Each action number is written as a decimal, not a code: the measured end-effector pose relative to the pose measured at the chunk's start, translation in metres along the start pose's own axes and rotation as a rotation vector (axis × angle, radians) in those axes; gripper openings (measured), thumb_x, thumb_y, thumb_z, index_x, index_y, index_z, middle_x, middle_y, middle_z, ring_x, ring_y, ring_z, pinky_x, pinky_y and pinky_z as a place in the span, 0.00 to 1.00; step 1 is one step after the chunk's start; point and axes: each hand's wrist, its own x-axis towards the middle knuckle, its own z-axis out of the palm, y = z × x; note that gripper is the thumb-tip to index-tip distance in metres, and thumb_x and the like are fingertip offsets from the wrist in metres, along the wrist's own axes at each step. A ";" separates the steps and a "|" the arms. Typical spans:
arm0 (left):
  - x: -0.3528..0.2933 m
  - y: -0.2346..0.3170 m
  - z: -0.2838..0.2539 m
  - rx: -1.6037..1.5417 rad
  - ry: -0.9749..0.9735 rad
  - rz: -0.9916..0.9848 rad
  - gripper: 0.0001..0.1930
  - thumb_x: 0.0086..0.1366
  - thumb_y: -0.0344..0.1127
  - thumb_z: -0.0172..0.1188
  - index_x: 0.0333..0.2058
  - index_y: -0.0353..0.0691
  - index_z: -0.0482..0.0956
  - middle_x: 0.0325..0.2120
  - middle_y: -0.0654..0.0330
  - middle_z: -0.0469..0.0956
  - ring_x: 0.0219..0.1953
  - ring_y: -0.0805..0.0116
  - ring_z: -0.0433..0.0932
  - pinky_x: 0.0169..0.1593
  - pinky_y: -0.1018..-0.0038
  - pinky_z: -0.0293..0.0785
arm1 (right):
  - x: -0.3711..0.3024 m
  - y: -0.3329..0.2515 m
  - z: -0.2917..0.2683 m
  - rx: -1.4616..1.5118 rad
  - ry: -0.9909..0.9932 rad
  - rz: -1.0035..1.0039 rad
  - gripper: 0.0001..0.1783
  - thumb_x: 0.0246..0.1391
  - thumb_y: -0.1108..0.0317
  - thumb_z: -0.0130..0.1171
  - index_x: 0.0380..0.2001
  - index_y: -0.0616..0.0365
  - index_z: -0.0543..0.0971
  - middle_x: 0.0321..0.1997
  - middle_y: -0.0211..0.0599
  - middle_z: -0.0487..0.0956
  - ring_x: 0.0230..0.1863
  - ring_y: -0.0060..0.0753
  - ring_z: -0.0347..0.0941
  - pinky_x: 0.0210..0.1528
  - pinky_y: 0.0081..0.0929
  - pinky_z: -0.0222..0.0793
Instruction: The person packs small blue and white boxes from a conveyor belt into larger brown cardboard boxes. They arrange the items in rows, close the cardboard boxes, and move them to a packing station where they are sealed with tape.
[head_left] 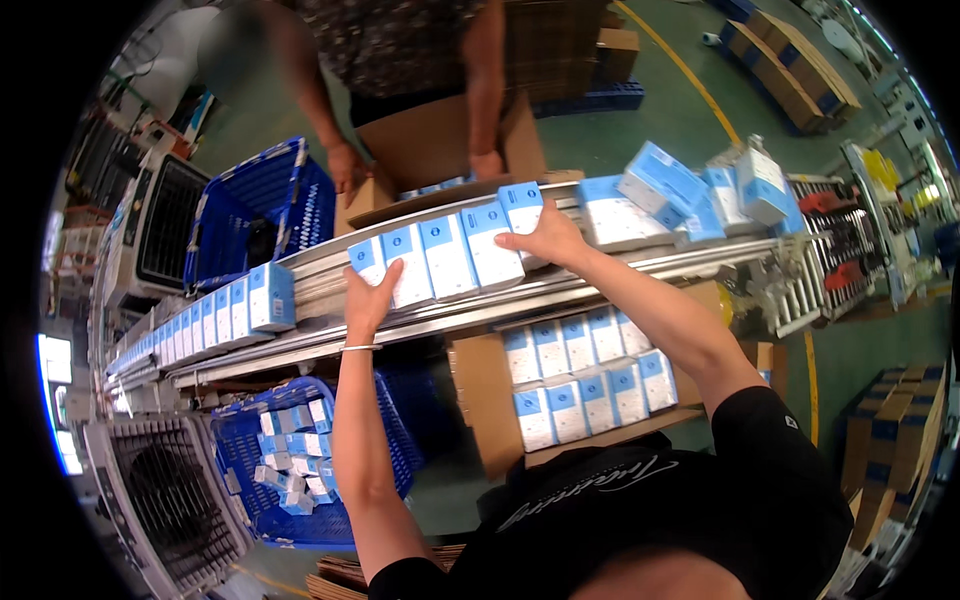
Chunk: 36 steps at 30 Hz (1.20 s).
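A row of several blue-and-white cartons [444, 250] stands side by side on the conveyor [320, 283] in front of me. My left hand [371, 295] presses on the left end of this row, thumb at the front and fingers partly hidden at the side. At the right end my right hand [552, 238] grips the last carton [520, 205], its thumb reaching across the front. The row is squeezed between both hands. Whether it touches the conveyor or is slightly raised, I cannot tell. Below the conveyor, an open cardboard box [482, 400] holds two rows of similar cartons [585, 400].
More cartons [207, 318] line the conveyor at left; a loose pile [665, 190] lies at right. Blue baskets [315, 200] [255, 525] stand on both sides, the near one holding cartons. Across the conveyor, a person's hands [347, 168] are at another open cardboard box [425, 130].
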 end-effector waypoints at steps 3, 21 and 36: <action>-0.048 0.076 0.010 -0.007 0.147 -0.018 0.48 0.50 0.54 0.66 0.56 0.22 0.53 0.49 0.37 0.67 0.52 0.51 0.69 0.55 0.66 0.62 | -0.042 -0.013 -0.058 0.085 0.110 -0.026 0.53 0.32 0.46 0.71 0.53 0.72 0.58 0.47 0.57 0.72 0.51 0.50 0.70 0.54 0.33 0.64; -0.179 0.023 0.189 1.169 -0.534 0.149 0.35 0.57 0.63 0.50 0.39 0.27 0.67 0.32 0.48 0.78 0.29 0.55 0.80 0.29 0.68 0.76 | -0.189 0.197 -0.065 -0.572 0.052 -0.116 0.43 0.45 0.41 0.58 0.50 0.70 0.65 0.40 0.50 0.69 0.42 0.49 0.69 0.40 0.37 0.70; -0.217 0.067 0.247 0.820 -0.703 0.193 0.21 0.64 0.50 0.50 0.31 0.35 0.79 0.30 0.48 0.79 0.38 0.53 0.77 0.43 0.63 0.72 | -0.191 0.220 -0.035 -0.620 0.193 -0.229 0.42 0.44 0.45 0.60 0.55 0.66 0.64 0.43 0.46 0.65 0.42 0.46 0.66 0.44 0.36 0.67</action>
